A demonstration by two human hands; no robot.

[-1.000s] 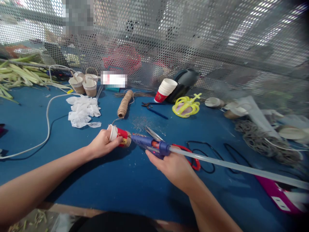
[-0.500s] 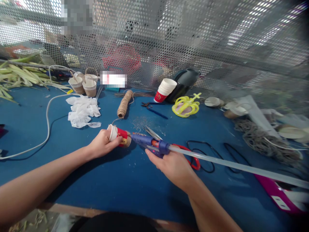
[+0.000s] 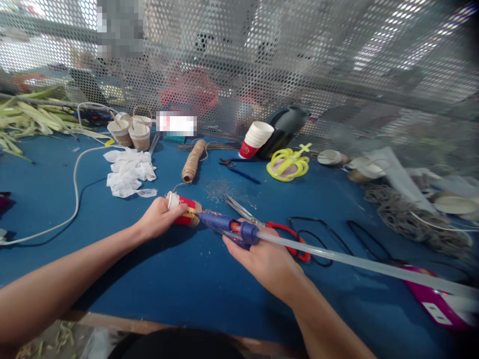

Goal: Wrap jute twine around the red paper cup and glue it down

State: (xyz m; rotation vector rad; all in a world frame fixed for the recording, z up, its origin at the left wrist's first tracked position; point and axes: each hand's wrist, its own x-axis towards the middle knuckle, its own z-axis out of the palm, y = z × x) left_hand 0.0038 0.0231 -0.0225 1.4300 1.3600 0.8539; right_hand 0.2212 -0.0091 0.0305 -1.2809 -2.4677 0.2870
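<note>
My left hand (image 3: 160, 217) is closed around a red and white paper cup (image 3: 190, 205) lying on its side, its mouth towards the left and twine round its base end. In my right hand (image 3: 262, 254) is a blue glue gun (image 3: 224, 223), with a long clear glue stick (image 3: 337, 256) running out of its back to the right. The gun's nozzle is at the cup's base end; whether it touches is too small to tell. Behind the gun lie open scissors with red handles (image 3: 288, 239). A roll of twine (image 3: 193, 160) lies beyond the cup.
White crumpled cloth (image 3: 130, 169) and twine-wrapped cups (image 3: 139, 137) are at the back left. Pliers (image 3: 243, 172), stacked cups (image 3: 258, 137) and a yellow crown (image 3: 287, 165) stand behind. Grey cord (image 3: 415, 214) and a purple power strip (image 3: 430, 299) are at the right; a metal mesh rises behind.
The glue gun and my right hand have shifted slightly left and down. The cup has turned a little in my left hand, and more of the scissors shows.
</note>
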